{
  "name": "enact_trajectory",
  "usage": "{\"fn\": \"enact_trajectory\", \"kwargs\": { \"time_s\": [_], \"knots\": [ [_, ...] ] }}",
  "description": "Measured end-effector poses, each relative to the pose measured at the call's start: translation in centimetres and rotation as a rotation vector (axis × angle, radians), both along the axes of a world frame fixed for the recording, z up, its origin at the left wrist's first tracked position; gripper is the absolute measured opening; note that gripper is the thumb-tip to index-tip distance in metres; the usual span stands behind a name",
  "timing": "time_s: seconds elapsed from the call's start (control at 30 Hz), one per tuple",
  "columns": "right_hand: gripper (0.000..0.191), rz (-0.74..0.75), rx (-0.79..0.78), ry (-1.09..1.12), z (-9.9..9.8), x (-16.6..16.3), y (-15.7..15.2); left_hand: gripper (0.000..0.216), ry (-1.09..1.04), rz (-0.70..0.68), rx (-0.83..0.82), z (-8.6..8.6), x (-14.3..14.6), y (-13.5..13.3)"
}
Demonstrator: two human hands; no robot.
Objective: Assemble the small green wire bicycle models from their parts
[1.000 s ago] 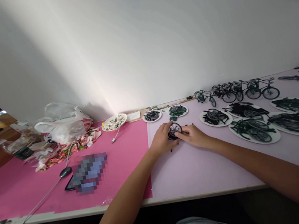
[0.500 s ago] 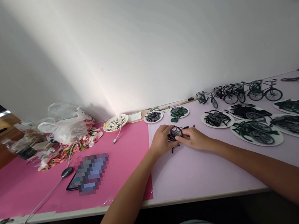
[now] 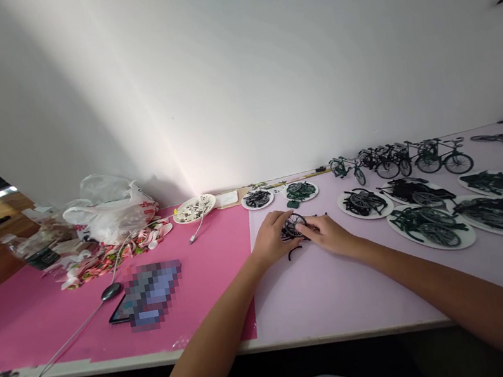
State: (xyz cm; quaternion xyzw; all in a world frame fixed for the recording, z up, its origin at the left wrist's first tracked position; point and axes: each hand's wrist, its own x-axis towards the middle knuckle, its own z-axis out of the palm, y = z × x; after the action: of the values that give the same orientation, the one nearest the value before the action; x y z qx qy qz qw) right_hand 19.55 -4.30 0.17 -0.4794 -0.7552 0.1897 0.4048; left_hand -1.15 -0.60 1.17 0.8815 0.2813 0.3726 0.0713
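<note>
My left hand (image 3: 271,238) and my right hand (image 3: 328,233) meet over the pale lilac mat (image 3: 325,285) in the middle of the table. Between their fingertips they pinch a small black spoked toy bicycle wheel (image 3: 294,225), held upright. A few loose black bits (image 3: 293,250) lie on the mat just under the hands. Both hands have their fingers curled in around the wheel.
White plates of black and green bicycle parts (image 3: 429,225) fill the right side, with assembled toy bicycles (image 3: 401,158) lined up along the wall. Small plates (image 3: 257,198) sit behind the hands. On the pink mat (image 3: 36,314) lie a phone (image 3: 146,294), a cable and plastic bags (image 3: 106,213).
The hands stay together on the wheel with only slight shifts of the fingers. The view has drifted a little; nothing else on the table has moved.
</note>
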Motion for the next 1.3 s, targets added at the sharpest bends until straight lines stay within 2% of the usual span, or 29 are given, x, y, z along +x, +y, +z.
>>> {"fn": "enact_trajectory", "kwargs": {
  "time_s": [0.17, 0.43, 0.77, 0.87, 0.97, 1.1, 1.3],
  "knots": [
    [0.044, -0.047, 0.034, 0.0, 0.1, 0.1, 0.0, 0.075, 0.018, -0.009, 0.005, -0.1, 0.0, 0.2],
    [0.045, -0.038, 0.018, -0.013, 0.0, 0.2, 0.1, 0.073, 0.06, -0.008, -0.03, 0.1, 0.1, 0.0],
    [0.047, -0.072, 0.009, -0.027, 0.7, 0.1, -0.3, 0.08, 0.053, 0.038, -0.195, 0.9, -0.8, 0.4],
    [0.048, -0.093, 0.017, -0.012, 0.7, 0.1, -0.3, 0.062, 0.024, 0.088, -0.246, 1.5, -1.5, 0.5],
    [0.049, -0.113, 0.041, 0.001, 0.7, 0.2, -0.3, 0.037, 0.098, 0.101, -0.351, 2.1, -1.9, 0.6],
    [0.05, -0.12, 0.052, 0.003, 0.7, 0.1, -0.4, 0.038, 0.205, 0.024, -0.438, 2.1, -1.9, 0.5],
    [0.05, -0.116, 0.064, 0.006, 1.0, -0.1, -0.6, 0.023, 0.244, -0.092, -0.478, 1.8, -1.6, 0.4]
  ]
}}
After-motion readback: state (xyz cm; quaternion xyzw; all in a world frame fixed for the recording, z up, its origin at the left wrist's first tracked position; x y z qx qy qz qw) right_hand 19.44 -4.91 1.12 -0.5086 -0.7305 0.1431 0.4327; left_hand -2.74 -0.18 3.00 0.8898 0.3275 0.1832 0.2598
